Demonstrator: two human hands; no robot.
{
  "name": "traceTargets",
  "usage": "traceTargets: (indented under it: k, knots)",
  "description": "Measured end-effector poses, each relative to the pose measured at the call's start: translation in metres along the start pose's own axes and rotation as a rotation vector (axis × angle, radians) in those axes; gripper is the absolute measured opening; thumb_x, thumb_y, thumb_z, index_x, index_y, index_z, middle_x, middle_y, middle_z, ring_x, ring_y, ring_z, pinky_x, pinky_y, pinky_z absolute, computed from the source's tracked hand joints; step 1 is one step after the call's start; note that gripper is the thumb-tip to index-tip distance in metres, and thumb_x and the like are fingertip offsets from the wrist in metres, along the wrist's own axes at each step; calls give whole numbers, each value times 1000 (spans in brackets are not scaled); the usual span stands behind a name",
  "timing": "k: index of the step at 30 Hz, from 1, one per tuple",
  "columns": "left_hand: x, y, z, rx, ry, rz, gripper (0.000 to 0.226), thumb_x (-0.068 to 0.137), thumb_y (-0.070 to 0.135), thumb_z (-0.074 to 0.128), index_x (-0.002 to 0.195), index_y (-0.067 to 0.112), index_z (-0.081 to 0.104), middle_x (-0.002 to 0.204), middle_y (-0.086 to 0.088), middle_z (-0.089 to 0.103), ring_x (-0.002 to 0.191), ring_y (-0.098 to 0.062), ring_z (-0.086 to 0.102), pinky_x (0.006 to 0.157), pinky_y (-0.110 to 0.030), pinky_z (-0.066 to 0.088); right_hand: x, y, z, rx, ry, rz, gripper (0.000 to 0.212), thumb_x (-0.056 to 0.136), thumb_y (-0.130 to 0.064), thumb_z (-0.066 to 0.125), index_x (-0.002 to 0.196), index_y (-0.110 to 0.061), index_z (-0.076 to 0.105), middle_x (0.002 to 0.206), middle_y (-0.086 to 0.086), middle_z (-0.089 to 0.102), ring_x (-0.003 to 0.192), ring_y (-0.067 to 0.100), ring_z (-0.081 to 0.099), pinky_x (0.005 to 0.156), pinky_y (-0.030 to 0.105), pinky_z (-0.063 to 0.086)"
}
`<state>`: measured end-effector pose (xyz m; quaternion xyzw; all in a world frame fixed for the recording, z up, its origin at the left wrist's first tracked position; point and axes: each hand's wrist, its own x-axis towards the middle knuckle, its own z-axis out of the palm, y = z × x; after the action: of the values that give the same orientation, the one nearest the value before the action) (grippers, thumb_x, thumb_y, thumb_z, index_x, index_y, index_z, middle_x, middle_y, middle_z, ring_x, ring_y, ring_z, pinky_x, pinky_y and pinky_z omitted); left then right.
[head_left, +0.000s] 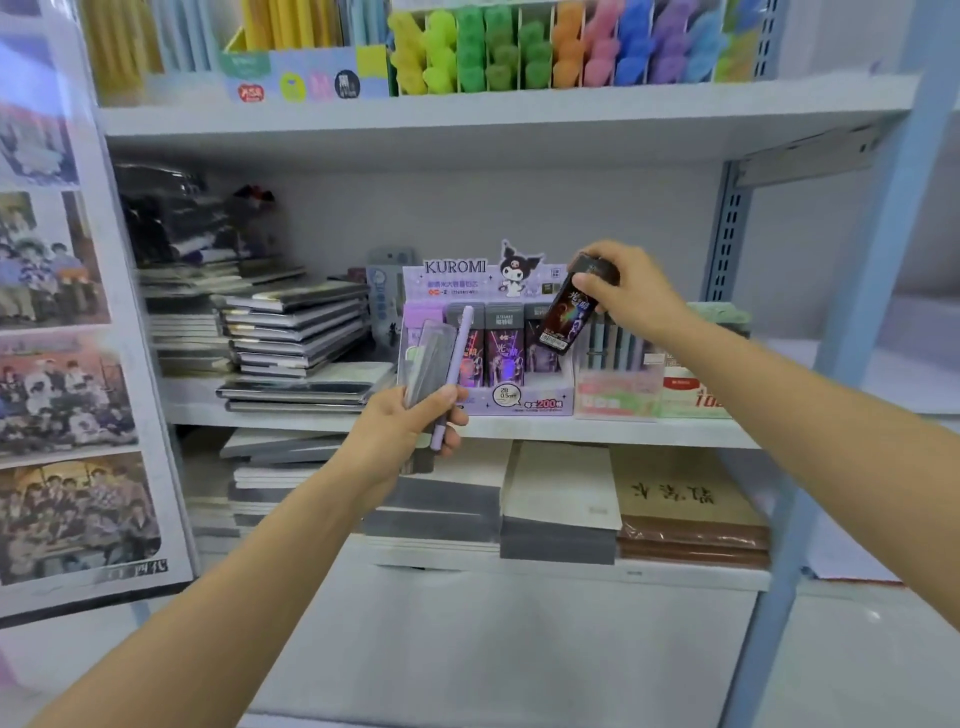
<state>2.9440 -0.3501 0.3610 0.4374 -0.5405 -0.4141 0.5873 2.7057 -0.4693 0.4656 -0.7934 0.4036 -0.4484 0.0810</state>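
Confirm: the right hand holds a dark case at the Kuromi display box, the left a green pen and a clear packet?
Wrong colour: in the head view the pen in the left hand is pale purple, not green. The right hand does hold the dark case.

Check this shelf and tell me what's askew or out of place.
The notebook stack left of the Kuromi display is fanned, edges not squared. One dark box is out of the display, tilted in the right hand above its row. The left hand holds a lilac pen and a clear pack. No spill or damage shows.
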Motion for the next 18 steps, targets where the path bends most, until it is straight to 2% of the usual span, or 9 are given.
traceTargets:
  k: [4,7,12,15,18]
  knots:
    - [11,-3,-2,-20,-18,3,20,94,23,61,101,6,68,73,-4,68,56,-14,59,54,-22,50,13,2,22,-94,-105,-67,18,94,-14,59,111,-10,64,103,7,67,93,23,60,83,35,48]
    - [16,-7,-4,-13,-27,7,20,93,23,61,102,7,69,74,-4,69,56,-14,60,55,-23,51,20,8,37,-181,-172,-97,18,93,-17,61,111,-16,65,97,-1,61,88,17,54,77,25,38]
    - [22,-13,-7,-4,-50,7,28,89,28,63,106,6,68,76,-5,69,56,-14,59,56,-24,51,28,20,40,-221,-251,-73,18,94,-20,60,112,-18,65,95,-4,58,87,16,54,76,26,38]
    - [23,-14,-8,-19,-51,2,39,81,35,66,106,5,68,76,-5,69,56,-14,59,56,-24,51,36,21,32,-232,-344,-58,19,93,-19,62,112,-18,66,99,-2,63,90,19,58,76,26,38]
    - [24,-15,-6,-36,-60,-13,38,81,34,66,106,5,69,78,-6,70,58,-14,60,56,-23,51,39,20,39,-237,-314,-37,21,91,-18,65,112,-19,65,107,4,65,91,20,59,79,28,43]
